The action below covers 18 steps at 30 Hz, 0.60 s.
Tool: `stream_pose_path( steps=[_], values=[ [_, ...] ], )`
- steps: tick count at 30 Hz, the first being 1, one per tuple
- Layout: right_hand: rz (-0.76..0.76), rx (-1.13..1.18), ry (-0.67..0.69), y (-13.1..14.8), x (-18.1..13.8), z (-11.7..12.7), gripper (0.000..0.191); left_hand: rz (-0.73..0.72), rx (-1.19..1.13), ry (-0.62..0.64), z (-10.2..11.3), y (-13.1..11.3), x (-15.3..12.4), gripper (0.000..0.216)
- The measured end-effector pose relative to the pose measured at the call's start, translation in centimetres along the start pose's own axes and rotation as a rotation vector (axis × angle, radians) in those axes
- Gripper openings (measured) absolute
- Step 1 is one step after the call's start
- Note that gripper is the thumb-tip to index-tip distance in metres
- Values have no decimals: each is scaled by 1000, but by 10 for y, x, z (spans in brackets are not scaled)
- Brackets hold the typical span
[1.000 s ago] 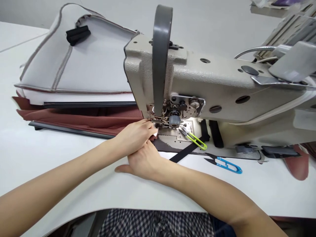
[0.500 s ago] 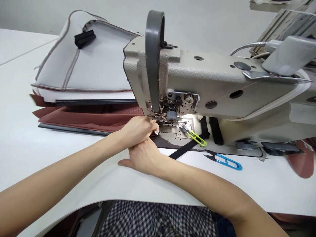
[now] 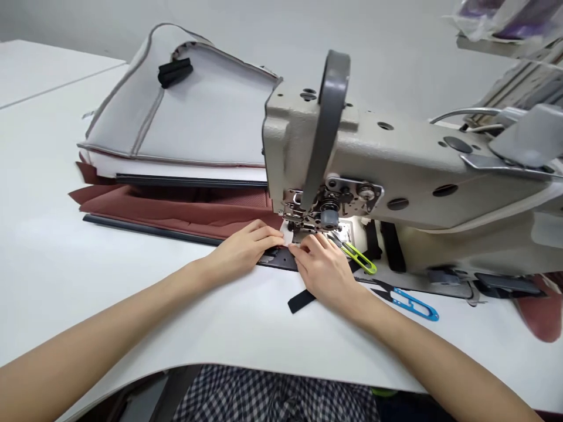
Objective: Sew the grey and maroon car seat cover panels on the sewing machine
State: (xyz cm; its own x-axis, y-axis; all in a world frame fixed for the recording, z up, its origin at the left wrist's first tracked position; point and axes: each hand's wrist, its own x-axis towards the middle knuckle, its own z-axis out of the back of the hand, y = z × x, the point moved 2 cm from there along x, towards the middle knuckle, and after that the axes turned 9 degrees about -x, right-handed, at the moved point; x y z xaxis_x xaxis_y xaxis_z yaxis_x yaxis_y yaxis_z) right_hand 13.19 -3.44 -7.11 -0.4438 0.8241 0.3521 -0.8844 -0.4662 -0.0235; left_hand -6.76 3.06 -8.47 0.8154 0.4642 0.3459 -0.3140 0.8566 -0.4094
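Observation:
My left hand (image 3: 250, 247) lies on the sewing machine's bed, its fingertips against a small white fabric tab (image 3: 288, 235) just in front of the presser foot (image 3: 303, 218). My right hand (image 3: 325, 272) comes in from the other side, its fingertips on the same tab. The tab sits on a dark fabric piece (image 3: 277, 259), partly hidden by both hands. A black strap (image 3: 301, 302) runs out from under my right hand. The needle area is partly hidden by the machine head.
The beige industrial sewing machine (image 3: 387, 158) fills the right side. A grey padded seat cover (image 3: 185, 117) and maroon fabric (image 3: 176, 211) lie behind on the white table (image 3: 88, 281). Green-handled snips (image 3: 358, 258) and blue-handled snips (image 3: 411, 303) lie nearby.
My right hand has moved from under my left wrist to the right of the tab, and my hands are now apart. The view has swung, so the machine appears further right.

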Motion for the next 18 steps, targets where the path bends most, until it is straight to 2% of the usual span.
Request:
stream_pose_path(
  steps=[9,18],
  values=[
    [-3,-30,-57,5,0,-12,30,-103,70,-71,-3,13,11,30],
    [28,46,-103,-1,-3,-13,30,62,22,-97,-6,24,22,39]
  ],
)
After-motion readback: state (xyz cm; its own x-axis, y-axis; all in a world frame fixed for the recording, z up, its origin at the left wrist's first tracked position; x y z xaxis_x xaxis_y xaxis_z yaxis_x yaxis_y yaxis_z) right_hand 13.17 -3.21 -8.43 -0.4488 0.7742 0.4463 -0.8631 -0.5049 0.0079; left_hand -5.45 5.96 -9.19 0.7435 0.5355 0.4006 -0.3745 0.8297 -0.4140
